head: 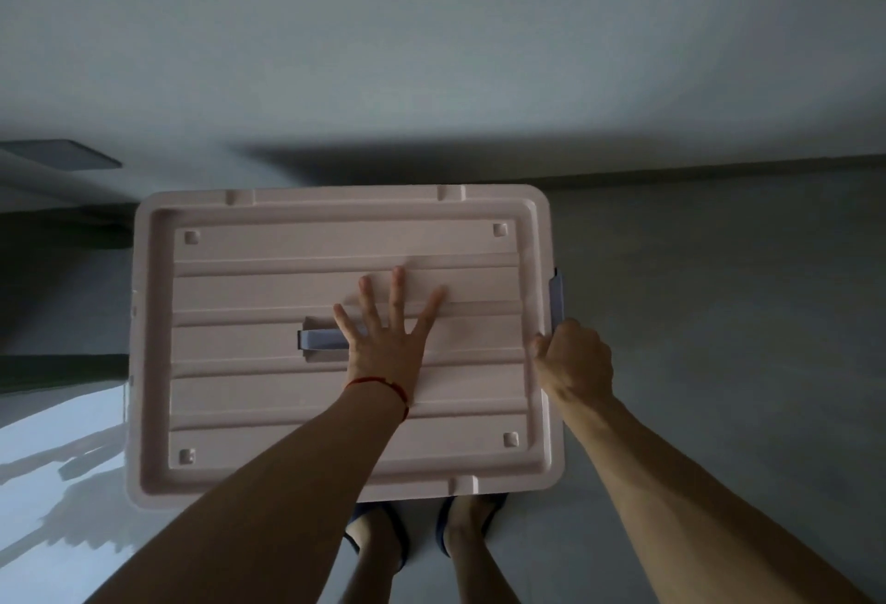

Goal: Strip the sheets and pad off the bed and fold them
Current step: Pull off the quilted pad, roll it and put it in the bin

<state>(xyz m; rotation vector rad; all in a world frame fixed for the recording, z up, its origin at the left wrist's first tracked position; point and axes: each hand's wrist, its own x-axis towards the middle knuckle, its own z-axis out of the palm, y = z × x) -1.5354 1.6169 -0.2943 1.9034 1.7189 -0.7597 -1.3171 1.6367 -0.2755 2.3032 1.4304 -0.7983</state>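
Observation:
A pale pink plastic storage box with a ribbed lid [268, 268] stands on the floor right in front of my feet. My left hand [388, 330] lies flat on the middle of the lid, fingers spread, partly covering a grey-blue handle [319, 340]. At the lid's right edge my right hand [573, 359] is curled around the rim, just below a grey-blue side latch [556, 296]. No sheet, pad or bed shows in this view.
The box sits on a glossy grey floor [719, 292] close to a pale wall [431, 52]. My feet in dark slippers [378, 527] stand at the box's near edge. A dark strip [57, 363] and window reflections lie to the left.

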